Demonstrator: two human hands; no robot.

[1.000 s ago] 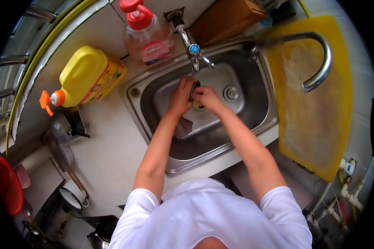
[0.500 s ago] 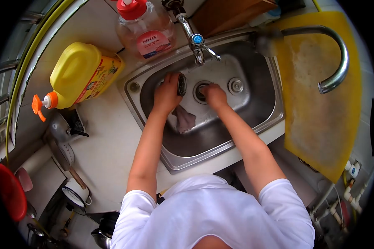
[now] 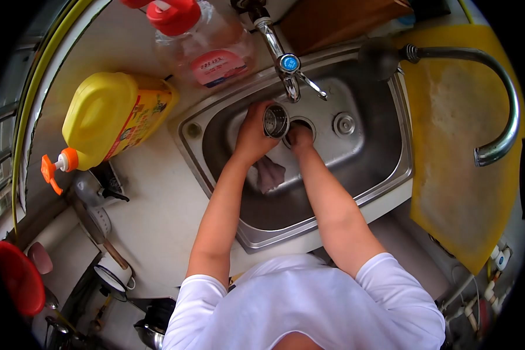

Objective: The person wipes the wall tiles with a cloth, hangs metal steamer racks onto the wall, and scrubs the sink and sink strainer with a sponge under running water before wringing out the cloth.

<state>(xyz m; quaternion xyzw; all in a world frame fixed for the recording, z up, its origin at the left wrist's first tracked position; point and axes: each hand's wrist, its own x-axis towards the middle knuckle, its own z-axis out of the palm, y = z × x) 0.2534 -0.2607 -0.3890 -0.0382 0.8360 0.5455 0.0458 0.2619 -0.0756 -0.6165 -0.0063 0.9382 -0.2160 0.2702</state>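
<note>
My left hand (image 3: 253,135) is closed around a metal sink strainer basket (image 3: 276,121), tilted so that its perforated inside faces up toward me. My right hand (image 3: 300,139) reaches into the drain opening (image 3: 311,126) in the bottom of the steel sink (image 3: 361,154), and its fingers are hidden there. Just below my left wrist, a crumpled greyish-purple cloth (image 3: 270,175) lies on the sink floor. To the right of the drain sits a round metal fitting (image 3: 343,124).
A chrome tap (image 3: 288,64) stands over the sink's back edge. A curved spout (image 3: 510,111) arches above a yellow board (image 3: 449,157) at right. On the left are a yellow pump bottle (image 3: 108,119), a clear red-topped bottle (image 3: 210,52) and a white enamel pot (image 3: 112,269).
The strainer basket in my left hand has turned to show more of its inside. My right hand has gone deeper into the drain. The whole view has shifted slightly.
</note>
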